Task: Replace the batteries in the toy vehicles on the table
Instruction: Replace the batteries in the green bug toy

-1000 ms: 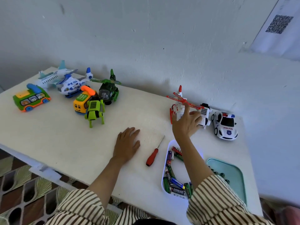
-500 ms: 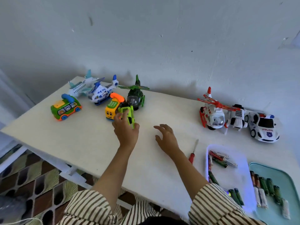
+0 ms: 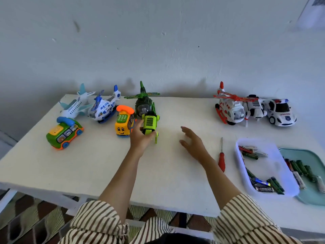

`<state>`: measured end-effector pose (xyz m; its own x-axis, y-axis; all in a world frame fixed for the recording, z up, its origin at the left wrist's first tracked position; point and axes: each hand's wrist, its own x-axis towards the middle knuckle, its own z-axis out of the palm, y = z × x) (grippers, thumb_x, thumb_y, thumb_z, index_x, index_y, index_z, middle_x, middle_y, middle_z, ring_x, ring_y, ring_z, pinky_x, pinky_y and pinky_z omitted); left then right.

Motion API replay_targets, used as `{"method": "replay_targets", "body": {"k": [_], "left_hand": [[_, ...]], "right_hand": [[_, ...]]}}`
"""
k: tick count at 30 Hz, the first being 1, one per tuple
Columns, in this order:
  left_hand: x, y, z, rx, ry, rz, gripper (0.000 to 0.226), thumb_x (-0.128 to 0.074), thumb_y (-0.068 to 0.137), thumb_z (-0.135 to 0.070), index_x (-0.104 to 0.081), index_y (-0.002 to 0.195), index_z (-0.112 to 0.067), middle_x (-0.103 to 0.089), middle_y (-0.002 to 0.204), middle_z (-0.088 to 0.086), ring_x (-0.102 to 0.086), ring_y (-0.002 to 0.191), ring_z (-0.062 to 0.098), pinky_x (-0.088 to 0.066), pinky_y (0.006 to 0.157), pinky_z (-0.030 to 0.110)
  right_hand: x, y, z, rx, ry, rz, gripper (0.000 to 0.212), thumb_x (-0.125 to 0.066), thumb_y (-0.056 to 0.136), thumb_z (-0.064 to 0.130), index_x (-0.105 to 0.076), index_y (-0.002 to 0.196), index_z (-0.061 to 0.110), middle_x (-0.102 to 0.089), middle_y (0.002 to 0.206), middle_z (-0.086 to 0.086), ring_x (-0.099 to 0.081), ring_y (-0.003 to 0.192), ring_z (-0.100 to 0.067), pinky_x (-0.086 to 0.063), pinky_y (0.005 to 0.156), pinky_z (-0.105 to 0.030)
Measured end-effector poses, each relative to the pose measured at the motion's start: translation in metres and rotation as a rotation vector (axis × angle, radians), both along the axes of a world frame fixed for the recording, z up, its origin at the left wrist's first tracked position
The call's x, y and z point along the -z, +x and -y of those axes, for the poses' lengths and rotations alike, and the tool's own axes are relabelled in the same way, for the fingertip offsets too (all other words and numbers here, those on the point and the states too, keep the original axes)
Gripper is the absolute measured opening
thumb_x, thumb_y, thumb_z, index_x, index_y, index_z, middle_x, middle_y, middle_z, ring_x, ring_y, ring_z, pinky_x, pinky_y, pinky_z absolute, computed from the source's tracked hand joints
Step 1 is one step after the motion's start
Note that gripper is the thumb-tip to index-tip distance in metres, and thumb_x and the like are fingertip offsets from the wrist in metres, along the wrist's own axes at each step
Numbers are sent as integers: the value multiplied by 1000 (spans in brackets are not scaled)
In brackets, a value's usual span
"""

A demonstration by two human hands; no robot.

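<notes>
The white table (image 3: 88, 164) stands against a pale wall (image 3: 158, 41), and everything else sits on it or reaches over it. 2 arms in striped sleeves (image 3: 98, 219) come in across the table's near edge.

At the table's right end lie 2 trays: a white tray (image 3: 276, 166) and, further right at the table's near right corner, a teal tray (image 3: 314, 196).

Along the table's far edge, at its left end, stand a white plane (image 3: 75, 104), a blue and white helicopter (image 3: 103, 107) and a dark green helicopter (image 3: 143, 103). Just nearer than these are a green phone bus (image 3: 64, 132) and a yellow phone bus (image 3: 123, 124). Along the far edge at the table's right end stand a red and white helicopter (image 3: 230, 110), a white robot toy (image 3: 255, 108) and a police car (image 3: 280, 111), close together.

The lime green toy (image 3: 149, 123) is left of the table's middle, just in front of the dark green helicopter. The left hand (image 3: 140, 138) grasps it, fingers curled round its near end; whether it rests on the table cannot be told. The right hand (image 3: 192, 143) hovers over the table's middle, released, fingers loosely spread, holding nothing.

A red-handled screwdriver (image 3: 222, 159) lies on the table between the right hand and the white tray. Loose batteries (image 3: 263, 184) lie scattered in the white tray, and a row of batteries (image 3: 302, 169) lies in the teal tray.
</notes>
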<state>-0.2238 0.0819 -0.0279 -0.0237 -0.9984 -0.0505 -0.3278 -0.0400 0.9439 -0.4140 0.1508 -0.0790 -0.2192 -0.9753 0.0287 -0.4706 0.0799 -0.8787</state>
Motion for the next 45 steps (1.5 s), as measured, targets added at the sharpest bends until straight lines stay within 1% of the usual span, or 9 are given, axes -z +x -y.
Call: {"method": "replay_targets", "body": {"k": [3,7,12,17,22,29,36,40,45], "left_hand": [[-11,5,-4,309,34,-39,62,-74,80,-5,-50,136,-14,-60,119,-1,-59,100,11,-49,72,11],[-25,1,-4,684,95,75,57,-71,77,6,-58,128,-17,-63,121,2,-55,119,19,-49,95,30],[-35,-17,-5,834,128,93,55,-66,75,16,-62,114,-23,-63,116,8,-59,112,23,-53,92,35],[-24,-30,-19,631,-26,20,65,-67,83,4,-49,130,-37,-44,139,0,-44,128,19,-47,97,37],[5,-26,-47,747,-11,167,110,-85,70,-11,-15,152,-34,-17,155,-14,-27,138,6,-35,102,30],[25,-54,-69,711,-79,155,124,-89,63,-21,-6,154,-23,2,159,-15,-3,144,-4,-19,114,22],[32,-73,-72,685,-43,71,118,-91,58,-15,-18,150,-29,-11,157,-7,-14,142,4,-22,113,22],[42,-79,-76,675,-121,55,114,-87,57,0,-23,148,-20,-18,150,0,-28,130,3,-27,99,0],[42,-81,-79,672,-153,19,116,-82,46,-29,-25,146,-19,-22,146,-1,-33,129,5,-32,102,7]], "right_hand": [[-30,0,-7,16,-162,-112,68,-69,82,13,-36,141,24,-40,144,2,-35,134,-17,-31,106,-28],[-72,6,-16,-146,-84,-655,92,-77,72,33,-21,145,39,-42,143,14,-27,139,-14,-14,112,-54],[-93,1,-22,-166,127,-965,72,-69,72,51,-37,135,35,-65,109,7,-57,107,-18,-27,102,-43],[-89,13,-37,125,177,-824,43,-61,77,49,-47,103,17,-62,93,0,-62,88,-25,-36,65,-30],[-71,24,-47,256,291,-754,58,-48,85,61,-38,114,11,-59,102,-4,-63,91,-27,-38,64,-31],[-64,16,-52,227,422,-539,61,-58,83,55,-35,119,11,-60,106,-8,-61,96,-29,-40,67,-32],[-69,2,-46,191,466,-464,64,-65,73,59,-51,109,9,-58,105,-8,-59,96,-26,-50,71,-35],[-70,6,-43,189,461,-496,47,-70,74,45,-52,101,11,-58,103,-8,-57,89,-23,-42,64,-30],[-79,5,-46,183,450,-568,38,-69,77,41,-52,97,13,-52,88,-2,-49,77,-19,-40,62,-28]]}}
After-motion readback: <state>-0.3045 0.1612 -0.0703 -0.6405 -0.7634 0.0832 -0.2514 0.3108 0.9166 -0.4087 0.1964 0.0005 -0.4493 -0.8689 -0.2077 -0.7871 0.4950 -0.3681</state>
